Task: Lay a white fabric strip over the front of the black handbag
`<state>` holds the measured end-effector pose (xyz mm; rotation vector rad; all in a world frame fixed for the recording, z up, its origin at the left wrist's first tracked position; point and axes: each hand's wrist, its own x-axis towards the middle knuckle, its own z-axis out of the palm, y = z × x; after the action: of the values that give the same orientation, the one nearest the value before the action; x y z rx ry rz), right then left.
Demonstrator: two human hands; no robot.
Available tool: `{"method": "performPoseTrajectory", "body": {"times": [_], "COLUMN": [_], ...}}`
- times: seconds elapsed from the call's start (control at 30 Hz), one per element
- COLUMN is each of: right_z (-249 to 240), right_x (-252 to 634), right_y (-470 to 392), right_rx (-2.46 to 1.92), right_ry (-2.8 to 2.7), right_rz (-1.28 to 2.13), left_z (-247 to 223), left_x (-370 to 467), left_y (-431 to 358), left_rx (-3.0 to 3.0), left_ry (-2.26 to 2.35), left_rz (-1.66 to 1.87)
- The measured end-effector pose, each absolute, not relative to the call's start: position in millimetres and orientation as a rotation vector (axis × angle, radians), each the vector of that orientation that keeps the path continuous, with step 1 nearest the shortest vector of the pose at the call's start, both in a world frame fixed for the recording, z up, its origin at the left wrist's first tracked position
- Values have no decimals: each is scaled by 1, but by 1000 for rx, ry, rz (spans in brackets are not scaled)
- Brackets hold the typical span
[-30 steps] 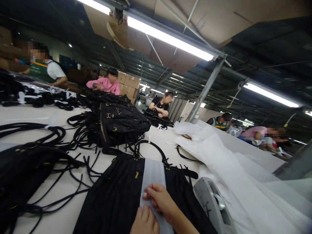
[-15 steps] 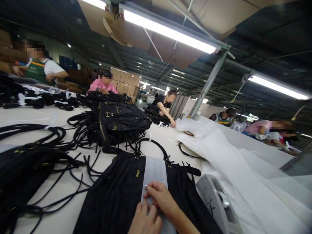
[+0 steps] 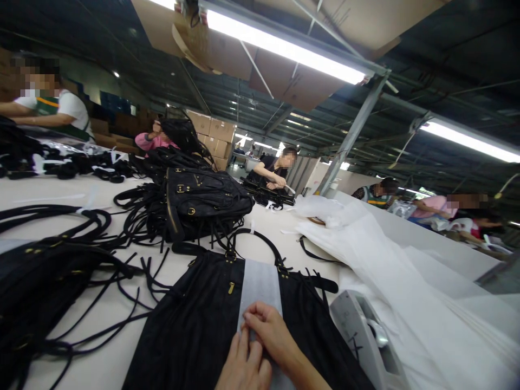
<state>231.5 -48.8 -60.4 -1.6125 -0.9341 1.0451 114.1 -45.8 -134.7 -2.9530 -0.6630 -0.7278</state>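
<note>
And here, toward the table's (image 3: 97, 271) near edge, the left hand (image 3: 246, 365), fingers loosely spread, seemingly steadies the pale strip (image 3: 262, 284) along the black bag (image 3: 190, 319); the right hand (image 3: 272, 330) pinches closed, contents unclear

Both hands low in view, close together, fingertips meeting or nearly so. Left hand (image 3: 245, 364): back up, fingers pointing forward, slightly bent and a little spread; wrist out of frame below. Right hand (image 3: 270, 331): just beyond and to the right, thumb and forefinger drawn together, other fingers curled under. Right forearm (image 3: 307, 372) slants in from the bottom edge, bare.
</note>
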Motion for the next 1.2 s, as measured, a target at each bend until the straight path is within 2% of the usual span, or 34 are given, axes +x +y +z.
{"method": "performPoseTrajectory", "body": {"times": [0.3,0.63,0.8,0.97,1.2], "right_z": [-56,-57,-60,-61,-65], "right_x": [230,230,229,230,233], "right_y": [-50,-45,-45,-45,-46], "right_rx": [-1586,-1647,-1666,-1654,-1638], "right_ry": [-935,-898,-917,-944,-965], "right_rz": [1096,1046,1021,1013,1005], "left_z": [-160,-121,-128,-134,-92], "left_x": [116,113,109,108,105], "left_y": [-32,-48,-41,-38,-45], "left_rx": [-2857,-2957,-3028,-3049,-3167], "left_ry": [-444,-694,-531,-557,-725], "left_rz": [-738,-594,-634,-647,-490]}}
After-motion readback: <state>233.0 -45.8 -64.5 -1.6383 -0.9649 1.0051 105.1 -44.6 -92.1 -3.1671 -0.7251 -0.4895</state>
